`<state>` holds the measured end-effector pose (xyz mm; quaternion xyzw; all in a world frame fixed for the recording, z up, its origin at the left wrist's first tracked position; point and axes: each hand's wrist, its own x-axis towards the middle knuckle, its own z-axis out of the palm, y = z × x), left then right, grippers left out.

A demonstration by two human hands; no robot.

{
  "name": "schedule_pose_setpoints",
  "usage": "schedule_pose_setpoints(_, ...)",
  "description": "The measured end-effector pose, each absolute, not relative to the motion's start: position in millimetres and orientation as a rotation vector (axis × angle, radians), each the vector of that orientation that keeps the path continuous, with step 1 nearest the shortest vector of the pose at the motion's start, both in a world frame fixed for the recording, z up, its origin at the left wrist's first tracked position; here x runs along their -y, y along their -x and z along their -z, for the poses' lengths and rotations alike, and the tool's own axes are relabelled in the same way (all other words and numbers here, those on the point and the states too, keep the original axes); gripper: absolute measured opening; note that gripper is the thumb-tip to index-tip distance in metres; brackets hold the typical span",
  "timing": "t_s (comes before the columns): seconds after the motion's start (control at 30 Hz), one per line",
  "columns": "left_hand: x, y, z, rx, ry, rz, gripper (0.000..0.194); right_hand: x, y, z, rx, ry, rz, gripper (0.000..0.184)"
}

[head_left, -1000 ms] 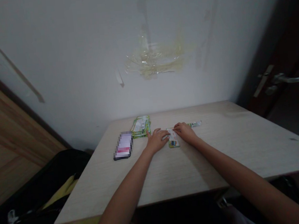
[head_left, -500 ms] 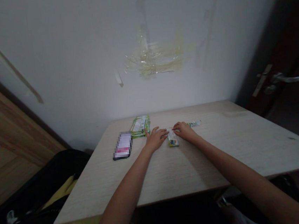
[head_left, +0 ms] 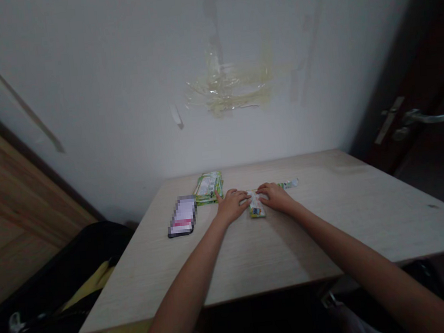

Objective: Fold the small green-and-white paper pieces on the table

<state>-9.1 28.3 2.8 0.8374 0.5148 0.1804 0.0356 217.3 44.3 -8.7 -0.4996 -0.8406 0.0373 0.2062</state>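
Note:
A narrow white, green and yellow folded packet point(head_left: 256, 205) lies flat on the pale wooden table point(head_left: 246, 258). My left hand point(head_left: 232, 205) rests flat at its left edge, fingers stretched out and thumb apart. From the other side, my right hand point(head_left: 275, 197) presses its fingertips on the packet's right edge, with the fingers spread. Neither hand grips around it. Just past my right hand lies another slim green-and-white packet point(head_left: 291, 183), partly hidden behind the fingers. Close to my left thumb is a stack of green-and-white packets point(head_left: 209, 184).
A phone point(head_left: 182, 216) with a blurred screen lies left of my left hand. The wall point(head_left: 238, 138) with old tape point(head_left: 234, 92) rises behind the table. A dark door point(head_left: 434, 130) is at right, wood panelling point(head_left: 11, 223) at left.
My right hand's fingers have spread apart and shifted slightly down along the packet's edge. The packet's lower part looks flatter. My left hand has hardly moved.

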Motion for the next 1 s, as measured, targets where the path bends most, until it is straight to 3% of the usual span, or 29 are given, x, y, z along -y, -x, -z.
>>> schedule_pose_setpoints(1.0, -29.2, 11.1, -0.7, -1.528, -2.573, -0.565, 0.035, -41.0, -236.0, 24.0, 2.474, 1.208, -0.359, 0.069)
